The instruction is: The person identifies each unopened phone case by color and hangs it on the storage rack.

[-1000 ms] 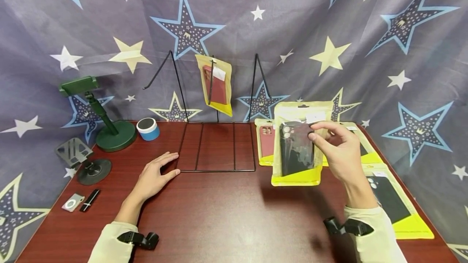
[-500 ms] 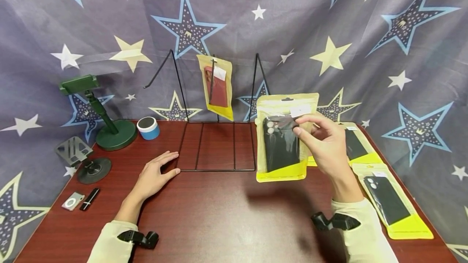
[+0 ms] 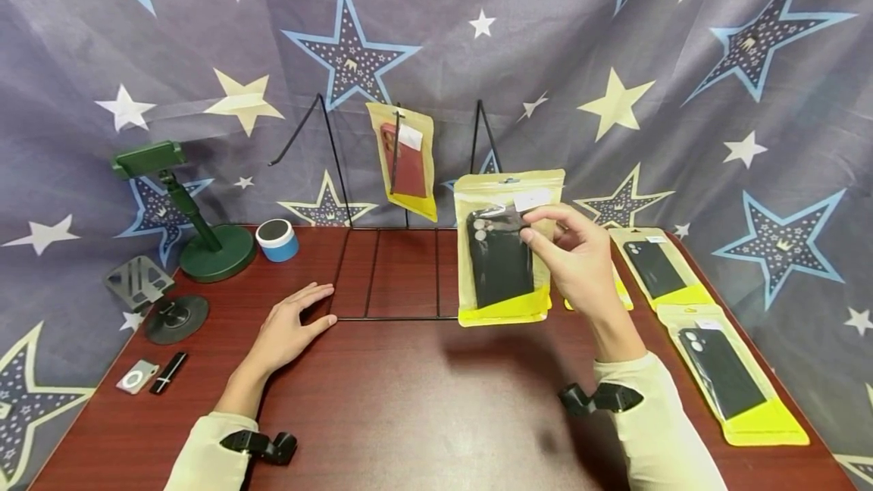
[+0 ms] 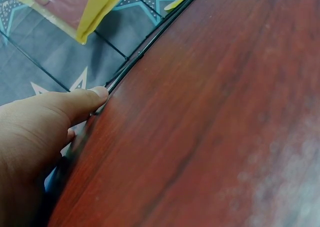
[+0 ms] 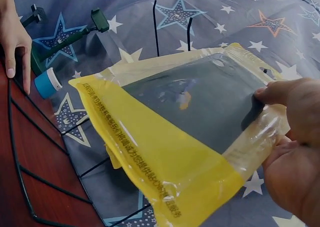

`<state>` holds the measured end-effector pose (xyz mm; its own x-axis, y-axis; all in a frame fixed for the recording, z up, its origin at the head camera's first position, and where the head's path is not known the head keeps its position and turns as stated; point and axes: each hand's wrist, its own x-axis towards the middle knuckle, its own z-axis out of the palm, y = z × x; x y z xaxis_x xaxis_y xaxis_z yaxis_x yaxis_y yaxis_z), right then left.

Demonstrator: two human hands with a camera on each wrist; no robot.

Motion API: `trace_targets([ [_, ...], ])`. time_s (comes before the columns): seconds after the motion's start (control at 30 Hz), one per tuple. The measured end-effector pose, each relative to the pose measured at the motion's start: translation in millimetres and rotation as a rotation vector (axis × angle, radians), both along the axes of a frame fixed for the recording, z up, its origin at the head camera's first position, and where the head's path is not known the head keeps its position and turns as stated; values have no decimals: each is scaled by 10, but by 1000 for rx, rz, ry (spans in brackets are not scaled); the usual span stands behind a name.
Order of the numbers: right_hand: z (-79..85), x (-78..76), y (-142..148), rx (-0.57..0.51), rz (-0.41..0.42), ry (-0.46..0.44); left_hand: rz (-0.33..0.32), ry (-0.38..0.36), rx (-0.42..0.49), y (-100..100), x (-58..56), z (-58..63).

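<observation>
My right hand (image 3: 576,264) pinches a packaged black phone case (image 3: 501,256) by its right edge and holds it upright above the table. The pouch is clear with a yellow bottom and has a hang hole at its top. Behind it stands a black wire rack (image 3: 368,279) with hooks; the held pouch hides part of the rack's right side. From the middle hook hangs a packaged red phone case (image 3: 412,165). My left hand (image 3: 283,332) rests on the table, fingers and thumb touching the left side of the rack's base. In the left wrist view, the thumb (image 4: 92,99) lies against the rack's wire.
Packaged black phone cases (image 3: 723,370) lie along the table's right edge, with another pouch partly hidden behind my right hand. On the left are a green phone stand (image 3: 214,252), a blue-and-white jar (image 3: 277,241), a smaller stand (image 3: 175,320) and two small items.
My right hand has moved left and slightly up with the packaged black phone case, toward the rack's right side. The hanging red case swayed slightly. My left hand has stayed put.
</observation>
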<state>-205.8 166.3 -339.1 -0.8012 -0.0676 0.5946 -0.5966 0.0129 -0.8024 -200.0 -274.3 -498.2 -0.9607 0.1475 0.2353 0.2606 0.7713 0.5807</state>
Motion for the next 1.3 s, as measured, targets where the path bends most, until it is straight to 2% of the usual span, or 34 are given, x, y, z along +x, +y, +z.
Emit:
trace_targets([
  [0.17, -10, -61, -44, 43, -40, 21, 1, -5, -1, -8, -11, -6],
  [0.4, -40, -206, -111, 70, -109, -34, 0, -17, 0, -23, -16, -20],
  [0.6, -35, -388, -228, 16, -150, -44, 1, -16, -1, -25, -7, -19],
  [0.77, 92, -469, -359, -22, -148, -47, 1, -15, -6, -29, -4, -9],
  [0.87, 103, -595, -408, -39, -162, -70, 4, -18, -2, -31, -3, -9],
  [1.03, 13, -901, -425, -30, -228, -121, 2, 4, 0, -29, 0, -22],
  [1.3, 5, -1188, -424, -50, -262, -154, -6, 15, 9, -2, -10, -24],
])
